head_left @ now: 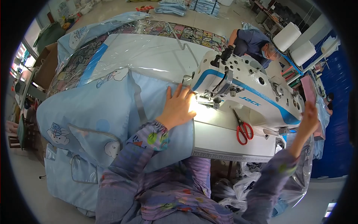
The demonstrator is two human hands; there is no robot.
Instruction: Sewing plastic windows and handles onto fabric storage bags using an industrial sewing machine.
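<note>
- Left hand, fingers spread, lay on the blue fabric beside the sewing machine, seemingly to steady it.
- Fabric overhung the table's front-left edge.
- Right hand blurred; its grip couldn't be told.

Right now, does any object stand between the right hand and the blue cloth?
Yes: in this view, the sewing machine and the red scissors on the white table lie between the right hand and the blue cloth. Nothing visible separates the left hand from the cloth.
</note>
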